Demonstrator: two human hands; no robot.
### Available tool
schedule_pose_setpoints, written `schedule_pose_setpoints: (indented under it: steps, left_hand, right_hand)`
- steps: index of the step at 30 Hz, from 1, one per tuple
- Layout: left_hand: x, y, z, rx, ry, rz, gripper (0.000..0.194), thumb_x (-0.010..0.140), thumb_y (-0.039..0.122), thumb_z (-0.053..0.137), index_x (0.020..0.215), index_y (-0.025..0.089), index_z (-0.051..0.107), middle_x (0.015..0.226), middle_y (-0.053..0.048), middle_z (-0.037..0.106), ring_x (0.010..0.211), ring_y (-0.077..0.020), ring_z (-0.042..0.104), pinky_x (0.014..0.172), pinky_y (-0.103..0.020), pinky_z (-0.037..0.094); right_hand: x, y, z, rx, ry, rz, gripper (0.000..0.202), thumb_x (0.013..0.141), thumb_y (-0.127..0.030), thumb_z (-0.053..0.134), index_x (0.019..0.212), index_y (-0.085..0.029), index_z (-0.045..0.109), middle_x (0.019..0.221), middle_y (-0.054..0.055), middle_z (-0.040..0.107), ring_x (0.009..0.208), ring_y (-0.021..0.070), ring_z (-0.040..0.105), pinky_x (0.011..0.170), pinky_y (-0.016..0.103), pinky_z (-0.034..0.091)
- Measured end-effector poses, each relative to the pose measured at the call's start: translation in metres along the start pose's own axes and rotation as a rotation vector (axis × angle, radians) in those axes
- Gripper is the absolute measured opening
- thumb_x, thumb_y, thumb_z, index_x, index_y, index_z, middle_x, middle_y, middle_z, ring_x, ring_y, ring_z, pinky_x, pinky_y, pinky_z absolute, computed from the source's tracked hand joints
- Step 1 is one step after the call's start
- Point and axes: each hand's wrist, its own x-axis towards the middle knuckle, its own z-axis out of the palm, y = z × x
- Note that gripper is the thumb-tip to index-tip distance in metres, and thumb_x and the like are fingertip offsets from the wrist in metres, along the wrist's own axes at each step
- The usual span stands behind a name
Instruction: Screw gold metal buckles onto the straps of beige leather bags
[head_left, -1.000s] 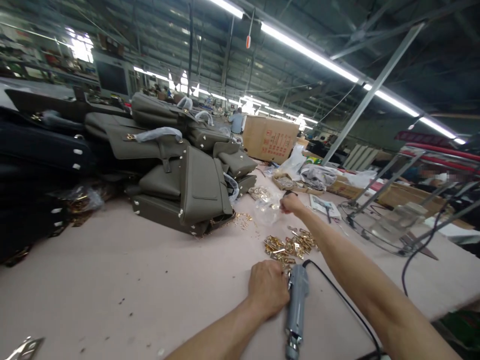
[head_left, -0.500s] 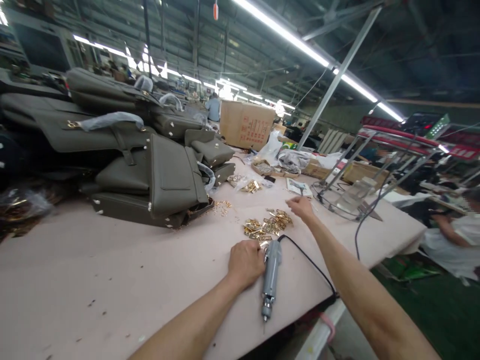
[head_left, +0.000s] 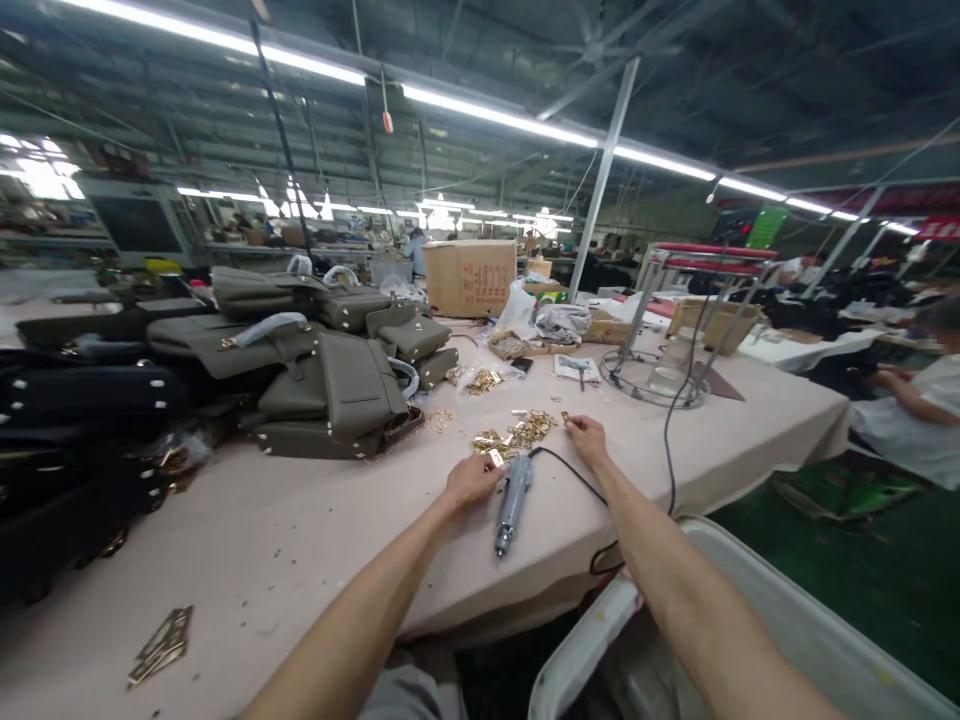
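Note:
My left hand (head_left: 472, 482) is closed on a small shiny gold metal plate (head_left: 496, 458), beside the grey electric screwdriver (head_left: 514, 505) lying on the table. My right hand (head_left: 587, 440) pinches a small gold metal fitting (head_left: 565, 416) between thumb and fingertips, to the right of the pile. Between and beyond the two hands spreads a loose pile of gold metal fittings (head_left: 529, 428). A black cord runs from the screwdriver's back end under my right forearm.
Dark olive handbags (head_left: 360, 385) are heaped at left, with black bags (head_left: 82, 400) nearer. Small gold bits (head_left: 439, 420) and bagged fittings (head_left: 484, 381) lie beyond. A metal stand (head_left: 660, 330) is at right, a carton (head_left: 471, 278) behind. Gold frames (head_left: 161, 645) lie front left; a pale bin (head_left: 750, 570) stands below.
The view has turned and drawn back, showing more table and the bin. A gold plate now shows in my left hand, and a gold fitting shows at my right fingertips.

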Motion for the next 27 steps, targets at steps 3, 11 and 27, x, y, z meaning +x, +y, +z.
schedule_pose_setpoints:
  steps: [3, 11, 27]
  left_hand:
    - [-0.02, 0.007, -0.026, -0.11, 0.103, -0.063, 0.031, 0.094, 0.035, 0.053, 0.078, 0.013, 0.068, 0.081, -0.011, 0.075, 0.073, -0.0191, 0.068, 0.067, -0.026, 0.048]
    - [-0.21, -0.034, -0.028, -0.574, 0.376, -0.141, 0.046, 0.086, 0.057, 0.067, 0.079, 0.012, 0.07, 0.063, -0.005, 0.066, 0.053, -0.0134, 0.055, 0.052, -0.022, 0.041]
    - [-0.357, -0.029, 0.03, -1.217, 0.318, -0.579, 0.045, 0.07, 0.05, 0.087, 0.076, 0.009, 0.072, 0.066, -0.008, 0.07, 0.046, -0.0096, 0.054, 0.043, -0.02, 0.039]
  right_hand:
    - [-0.006, -0.011, -0.01, 0.133, 0.016, 0.064, 0.024, 0.068, -0.035, 0.078, 0.076, -0.015, 0.07, 0.07, 0.004, 0.07, 0.067, 0.018, 0.066, 0.068, 0.028, 0.056]
    - [-0.087, -0.038, -0.032, 0.477, -0.076, 0.047, 0.046, 0.066, -0.05, 0.088, 0.092, -0.013, 0.076, 0.092, 0.012, 0.075, 0.073, 0.0191, 0.07, 0.068, 0.031, 0.061]
    - [-0.416, -0.089, -0.006, 0.392, -0.899, -0.933, 0.053, 0.093, 0.003, 0.055, 0.137, -0.023, 0.066, 0.125, 0.016, 0.069, 0.112, 0.026, 0.068, 0.089, 0.044, 0.062]
